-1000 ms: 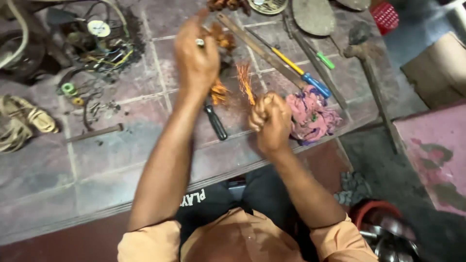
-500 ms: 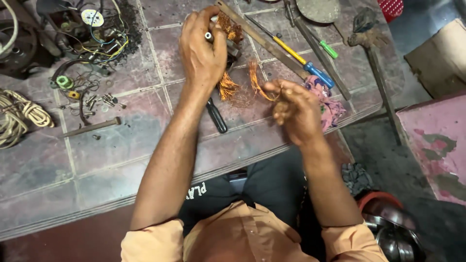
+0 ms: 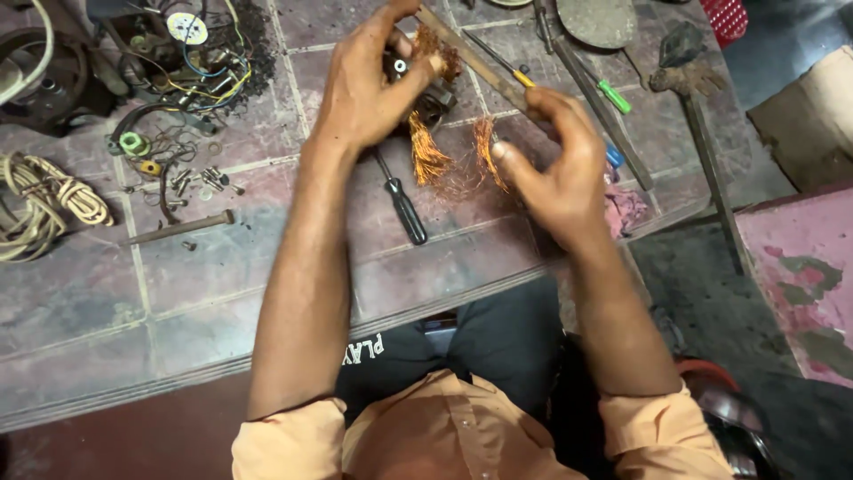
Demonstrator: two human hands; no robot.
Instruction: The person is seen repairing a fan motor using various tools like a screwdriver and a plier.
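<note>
Head view: a small motor part (image 3: 425,98) with copper wire (image 3: 429,153) fanning out below it is gripped by the left hand (image 3: 364,84) above the tiled counter (image 3: 222,267). A second tuft of copper strands (image 3: 484,151) is pinched in the right hand (image 3: 555,164), fingers closed on it. Fine strands could be snapped if they are tugged too sharply, and fingertips could be pricked or cut by their ends. The screwdriver (image 3: 402,200) lying just below could be knocked off the counter by a forearm.
</note>
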